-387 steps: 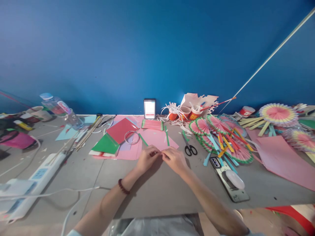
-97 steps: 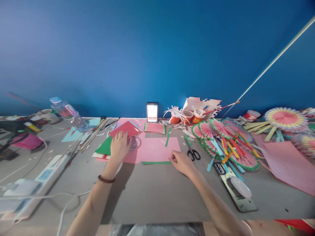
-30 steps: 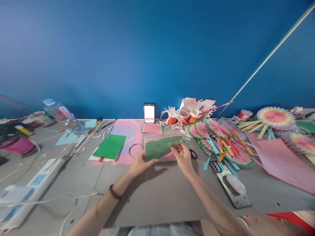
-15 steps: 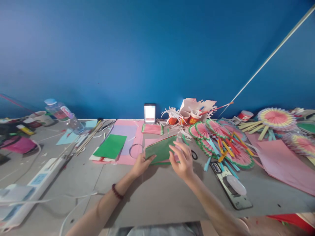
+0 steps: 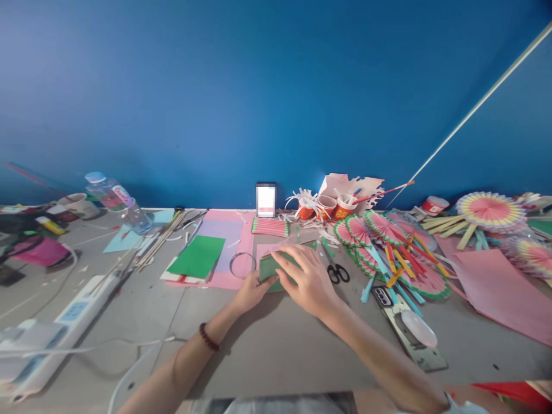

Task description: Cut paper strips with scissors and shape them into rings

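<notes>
My left hand (image 5: 254, 290) grips the lower left corner of a pack of coloured paper (image 5: 266, 268), thumb in front. The pack's dull green face is towards me, and it is tilted above the table. My right hand (image 5: 304, 276) lies across the pack with its fingers stretched out and hides much of it. Under and behind it shows a pink sheet (image 5: 262, 248). To the left is a clear ring (image 5: 242, 264), like a roll of tape. Black-handled scissors (image 5: 338, 273) lie just right of my right hand.
Green paper (image 5: 198, 257) lies on pink and lilac sheets at left. A pleated pink strip (image 5: 271, 226) sits before an upright screen (image 5: 266, 200). Paper fans (image 5: 388, 227), a phone (image 5: 433, 359) with a white mouse (image 5: 417, 329), and paper cups (image 5: 345, 207) stand right. A power strip (image 5: 75, 310) lies left.
My left hand took the paper pack, red side up earlier, from the left pile to the middle. My right hand let go of its right edge and moved left across it.
</notes>
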{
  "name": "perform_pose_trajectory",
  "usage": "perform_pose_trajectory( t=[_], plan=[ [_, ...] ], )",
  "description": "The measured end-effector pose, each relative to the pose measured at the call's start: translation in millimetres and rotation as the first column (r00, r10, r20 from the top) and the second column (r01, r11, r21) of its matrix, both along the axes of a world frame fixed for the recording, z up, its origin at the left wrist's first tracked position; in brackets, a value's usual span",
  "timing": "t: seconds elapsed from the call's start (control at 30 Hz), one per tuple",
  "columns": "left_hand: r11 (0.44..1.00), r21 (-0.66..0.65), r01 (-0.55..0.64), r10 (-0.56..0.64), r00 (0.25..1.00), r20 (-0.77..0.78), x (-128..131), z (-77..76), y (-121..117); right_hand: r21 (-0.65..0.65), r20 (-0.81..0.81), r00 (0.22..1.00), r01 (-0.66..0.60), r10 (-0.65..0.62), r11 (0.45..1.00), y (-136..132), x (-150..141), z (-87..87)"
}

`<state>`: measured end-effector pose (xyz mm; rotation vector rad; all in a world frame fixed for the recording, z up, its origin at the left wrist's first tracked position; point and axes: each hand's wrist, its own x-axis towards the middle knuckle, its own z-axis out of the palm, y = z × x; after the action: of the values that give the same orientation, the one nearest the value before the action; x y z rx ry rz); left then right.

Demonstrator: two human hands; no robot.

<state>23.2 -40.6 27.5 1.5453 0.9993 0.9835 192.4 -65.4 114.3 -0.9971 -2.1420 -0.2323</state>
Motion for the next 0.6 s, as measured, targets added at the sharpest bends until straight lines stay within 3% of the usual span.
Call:
perform_pose_trajectory(
  t=[0.27, 0.6],
  plan=[
    [1.0, -0.003, 0.018, -0.018, 0.999, -0.042, 1.5, 6.7, -3.1, 0.019, 0.009, 1.0, -0.019, 0.019, 1.0, 0.9, 3.8, -3.1],
    [0.999, 0.032, 0.018, -0.016, 0.999, -0.044, 2.0, 2.3, -2.3, 0.081, -0.056, 0.997, -0.044, 0.049, 0.996, -1.1, 5.1, -4.5]
  ],
)
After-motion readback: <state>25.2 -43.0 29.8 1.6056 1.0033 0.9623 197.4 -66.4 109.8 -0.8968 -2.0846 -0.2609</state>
